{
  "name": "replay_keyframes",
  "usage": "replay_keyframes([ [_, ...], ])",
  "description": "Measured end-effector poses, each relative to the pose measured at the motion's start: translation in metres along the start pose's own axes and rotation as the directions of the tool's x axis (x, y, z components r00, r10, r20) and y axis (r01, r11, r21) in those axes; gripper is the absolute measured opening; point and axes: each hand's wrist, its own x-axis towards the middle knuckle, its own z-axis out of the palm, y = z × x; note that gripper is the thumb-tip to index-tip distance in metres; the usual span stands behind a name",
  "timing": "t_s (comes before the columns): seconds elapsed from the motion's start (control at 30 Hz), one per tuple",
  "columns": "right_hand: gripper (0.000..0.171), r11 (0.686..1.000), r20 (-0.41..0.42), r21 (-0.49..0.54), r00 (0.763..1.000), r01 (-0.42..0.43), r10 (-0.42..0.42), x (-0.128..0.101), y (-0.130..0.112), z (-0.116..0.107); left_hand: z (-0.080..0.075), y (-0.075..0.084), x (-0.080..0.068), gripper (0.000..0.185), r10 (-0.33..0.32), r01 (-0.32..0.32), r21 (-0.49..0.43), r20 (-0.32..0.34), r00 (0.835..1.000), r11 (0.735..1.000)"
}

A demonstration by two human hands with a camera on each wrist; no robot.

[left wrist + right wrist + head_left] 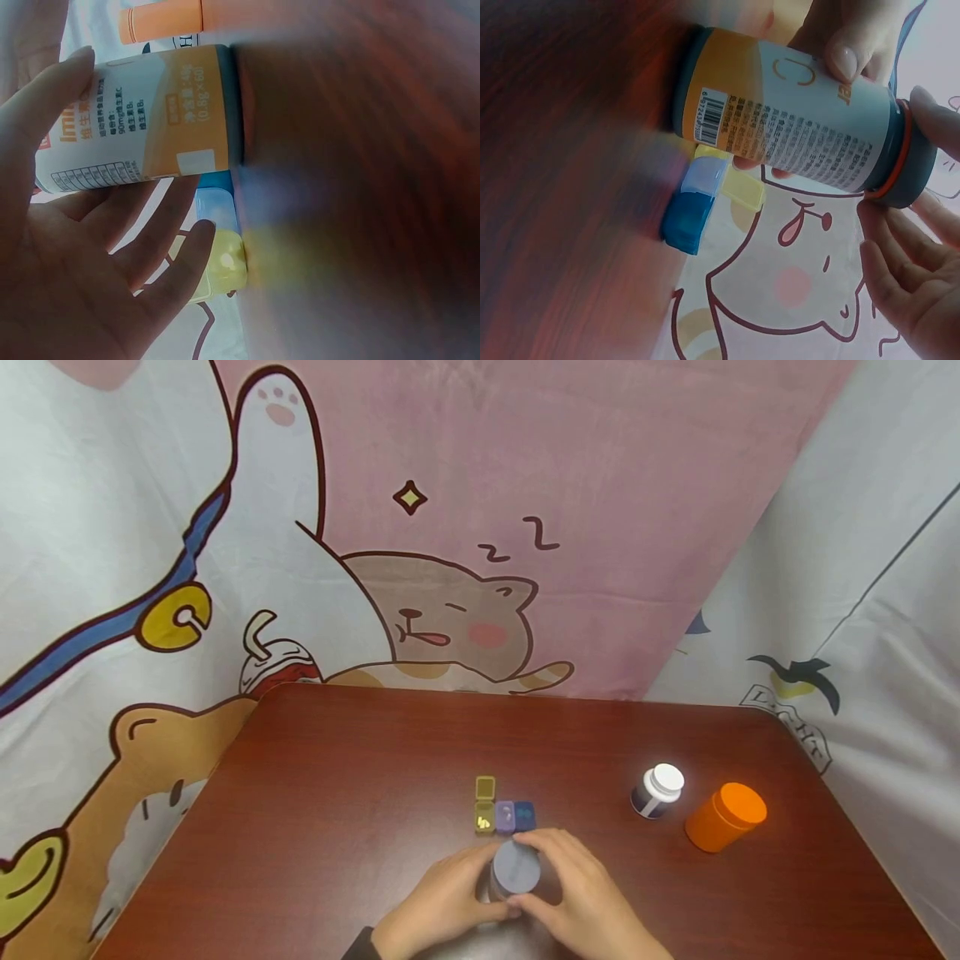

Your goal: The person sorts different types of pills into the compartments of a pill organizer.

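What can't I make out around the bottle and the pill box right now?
- Bottle body: head view, hidden by the left hand and right hand.
- Purple and blue pill box cells: lids shut, contents unseen.
- Bottle label: wrist views, print too small and blurred.
- Whether the cap is loose: unclear.

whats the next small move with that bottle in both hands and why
Probably twist the grey cap off: the right hand has fingers around the cap, the left hand steadies the labelled bottle standing on the table, and the pill organiser behind has its yellow compartment open.
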Motion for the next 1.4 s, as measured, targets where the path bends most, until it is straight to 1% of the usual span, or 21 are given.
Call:
replay_keyframes([
  [0.13,0.068,1.0,-0.004,-0.025,1.0,-0.007,0.007,-0.001,-0.001,0.0,0.0,0.001,0.0,0.065,-0.01,0.01,-0.001,0.008,1.0,1.0],
  [0.3,0.074,1.0,0.014,-0.007,1.0,-0.003,0.003,-0.002,0.0,-0.002,0.0,0.001,0.001,0.066,-0.015,0.015,-0.015,0.015,1.0,1.0],
  [0.53,0.076,0.997,0.111,0.057,0.993,-0.054,0.048,-0.001,-0.003,-0.008,-0.001,0.0,0.002,0.067,-0.016,0.016,-0.015,0.015,1.0,1.0],
  [0.63,0.076,0.997,0.115,0.065,0.993,-0.046,0.038,0.0,-0.003,-0.008,-0.001,0.0,0.001,0.067,-0.018,0.018,-0.012,0.014,1.0,1.0],
  [0.83,0.076,1.0,0.06,0.023,0.998,-0.015,0.014,-0.002,-0.001,-0.005,0.001,-0.002,0.001,0.067,-0.01,0.01,-0.007,0.006,1.0,1.0],
  [1.07,0.072,0.999,0.008,-0.031,1.0,-0.024,0.024,-0.001,-0.004,-0.001,0.001,-0.001,0.0,0.066,-0.001,0.001,0.0,0.001,1.0,1.0],
  [1.23,0.071,0.994,-0.072,-0.109,0.997,-0.006,-0.001,-0.001,-0.006,0.006,0.001,-0.001,0.0,0.07,-0.004,0.004,0.01,0.002,1.0,1.0],
  [1.4,0.07,0.988,-0.159,-0.154,0.986,0.028,-0.053,0.0,-0.006,0.013,0.001,-0.002,0.0,0.071,-0.004,0.004,0.011,0.006,1.0,1.0],
])
